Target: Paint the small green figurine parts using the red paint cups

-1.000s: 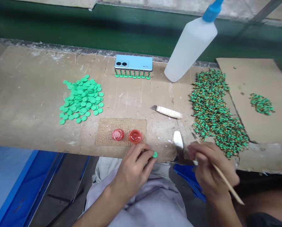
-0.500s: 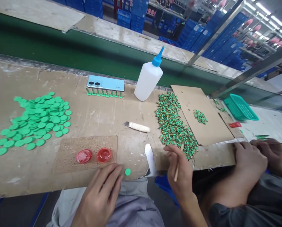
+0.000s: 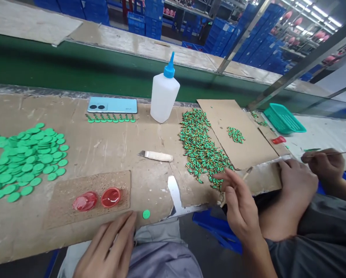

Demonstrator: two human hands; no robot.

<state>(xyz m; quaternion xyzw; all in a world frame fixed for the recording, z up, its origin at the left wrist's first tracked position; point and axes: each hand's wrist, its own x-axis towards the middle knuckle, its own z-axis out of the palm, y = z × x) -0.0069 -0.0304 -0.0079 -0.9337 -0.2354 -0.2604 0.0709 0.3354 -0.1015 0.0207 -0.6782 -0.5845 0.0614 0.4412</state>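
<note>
My left hand [image 3: 107, 243] rests at the table's front edge with fingers stretched out, nothing visibly held. Just right of its fingertips lies a single green disc [image 3: 146, 214]. My right hand [image 3: 241, 206] holds a thin wooden stick [image 3: 247, 173] with a dark tip, partly hidden behind the fingers. That hand is at the near end of a pile of tiny green and gold pieces [image 3: 202, 141]. Left of centre, two red dishes, the left one [image 3: 85, 201] and the right one [image 3: 111, 197], sit on a piece of brown board [image 3: 60, 204].
A green disc heap [image 3: 25, 160] lies left. A white-handled knife [image 3: 158, 156], white bottle [image 3: 164, 96] and blue phone [image 3: 117, 105] stand or lie farther back, with a row of discs bearing small pieces [image 3: 111, 119]. A co-worker's hands [image 3: 299, 177] are at right, near a green basket [image 3: 284, 119].
The view has shifted, so most table things appear farther left. My right hand has moved right and turned, swinging the stick's visible end up to the right. My left hand stays beside the single disc.
</note>
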